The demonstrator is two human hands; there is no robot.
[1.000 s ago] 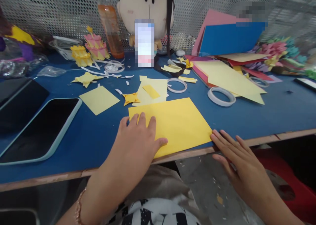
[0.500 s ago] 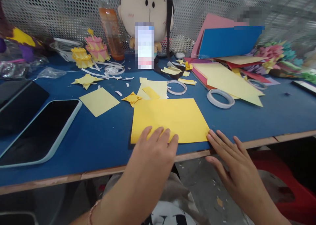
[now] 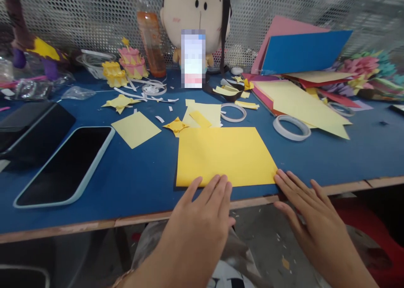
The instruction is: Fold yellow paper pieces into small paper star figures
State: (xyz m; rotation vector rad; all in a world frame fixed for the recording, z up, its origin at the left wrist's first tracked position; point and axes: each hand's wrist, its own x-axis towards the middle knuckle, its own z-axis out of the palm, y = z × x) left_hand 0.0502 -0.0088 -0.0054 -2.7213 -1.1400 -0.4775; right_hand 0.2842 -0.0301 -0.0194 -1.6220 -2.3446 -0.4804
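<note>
A sheet of bright yellow paper (image 3: 224, 153) lies flat near the front edge of the blue table. My left hand (image 3: 205, 212) rests its outstretched fingertips on the sheet's near edge. At the near right corner, the fingertips of my right hand (image 3: 312, 216) touch the paper, with the fingers straight and the thumb apart. Beyond the sheet are a folded yellow star (image 3: 176, 126), a pale yellow sheet (image 3: 211, 111) and a small yellow strip (image 3: 200, 118). A pale yellow square (image 3: 136, 129) lies to the left.
On the left lies a phone (image 3: 67, 166) beside a black case (image 3: 34, 130). Two tape rolls, one white (image 3: 292, 128) and one thinner (image 3: 233, 113), sit behind the sheet. Coloured papers (image 3: 303, 100), a bottle (image 3: 151, 44) and a propped phone (image 3: 193, 60) stand farther back.
My left hand has slid toward me, from over the paper to its near edge, its fingers straighter. My right hand stays at the corner. The whole view has shifted slightly.
</note>
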